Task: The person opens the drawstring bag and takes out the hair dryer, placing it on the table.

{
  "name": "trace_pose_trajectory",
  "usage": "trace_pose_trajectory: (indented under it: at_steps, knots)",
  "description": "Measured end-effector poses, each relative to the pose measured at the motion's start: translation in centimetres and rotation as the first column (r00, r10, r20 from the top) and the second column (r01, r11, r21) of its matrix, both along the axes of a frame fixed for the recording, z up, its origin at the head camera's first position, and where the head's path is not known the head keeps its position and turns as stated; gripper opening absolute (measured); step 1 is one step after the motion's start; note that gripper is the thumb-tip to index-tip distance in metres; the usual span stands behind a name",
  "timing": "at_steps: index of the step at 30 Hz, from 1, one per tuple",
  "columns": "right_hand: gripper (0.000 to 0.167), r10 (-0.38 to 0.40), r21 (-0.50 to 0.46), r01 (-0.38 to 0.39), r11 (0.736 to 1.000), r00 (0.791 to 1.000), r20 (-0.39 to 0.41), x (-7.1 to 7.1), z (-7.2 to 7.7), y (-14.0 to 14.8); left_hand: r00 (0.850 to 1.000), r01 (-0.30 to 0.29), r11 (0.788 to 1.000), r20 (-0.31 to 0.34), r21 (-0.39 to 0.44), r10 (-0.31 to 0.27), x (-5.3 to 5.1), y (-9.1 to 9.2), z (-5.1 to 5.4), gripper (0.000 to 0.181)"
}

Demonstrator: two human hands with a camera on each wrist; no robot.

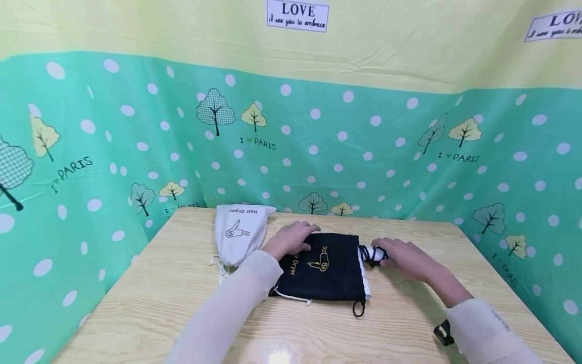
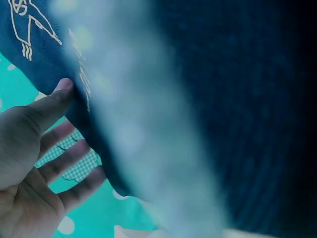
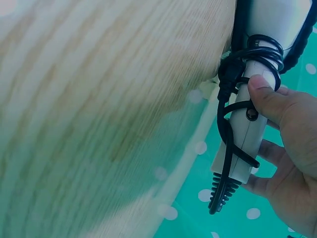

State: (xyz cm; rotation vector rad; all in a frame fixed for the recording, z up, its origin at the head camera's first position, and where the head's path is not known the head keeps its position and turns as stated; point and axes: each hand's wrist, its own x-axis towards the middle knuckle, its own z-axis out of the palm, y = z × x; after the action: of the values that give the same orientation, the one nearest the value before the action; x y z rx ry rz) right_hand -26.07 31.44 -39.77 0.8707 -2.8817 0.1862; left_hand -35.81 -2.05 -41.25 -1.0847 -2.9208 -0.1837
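Note:
A black drawstring bag (image 1: 336, 275) with a gold hair-dryer print lies mid-table. A white hair dryer (image 3: 240, 129) sticks out of its right end, handle outward, with black cord wound around the handle; the rest is hidden in the bag. My right hand (image 1: 406, 257) grips that handle, thumb on the near side and fingers behind, as the right wrist view shows. At the bag's far left edge, my left hand (image 1: 293, 238) holds the cloth, its thumb (image 2: 62, 89) on the printed face and fingers beyond the edge. A pale blurred band crosses the left wrist view.
A light grey drawstring bag (image 1: 240, 237) printed "Hair Dryer" lies at the back left, its white cords trailing on the wooden table (image 1: 150, 303). A small black object (image 1: 443, 332) is by the right sleeve. A green and yellow curtain (image 1: 318, 126) hangs behind the table.

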Motion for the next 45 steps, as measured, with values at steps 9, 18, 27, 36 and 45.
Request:
trace_pose_trajectory:
  at_steps: [9,18,27,36,45]
  knots:
    - [0.044,0.006,0.004,-0.006,1.000,1.000,-0.001,0.0,-0.1,0.0,0.999,-0.019,0.999,-0.029,0.038,0.020,-0.9,0.2,-0.3,0.020]
    - [0.047,0.002,-0.002,-0.002,1.000,1.000,0.000,-0.2,-0.5,0.2,0.999,-0.018,0.999,0.045,0.040,0.016,-1.0,0.3,-0.2,0.018]
    - [0.046,0.011,0.001,-0.011,1.000,0.999,-0.033,-0.2,-0.7,0.4,0.999,-0.041,0.999,0.010,0.035,0.041,-1.3,0.1,-0.1,0.006]
    - [0.045,0.002,0.010,-0.001,1.000,0.999,-0.038,-0.1,-0.6,0.2,0.994,-0.094,0.995,0.051,0.035,0.093,-1.3,-0.8,0.5,0.005]
    - [0.045,-0.035,0.003,0.035,0.999,0.999,-0.033,0.1,-0.3,0.2,0.989,-0.123,0.992,0.085,0.018,0.121,-1.3,-1.8,0.7,0.010]
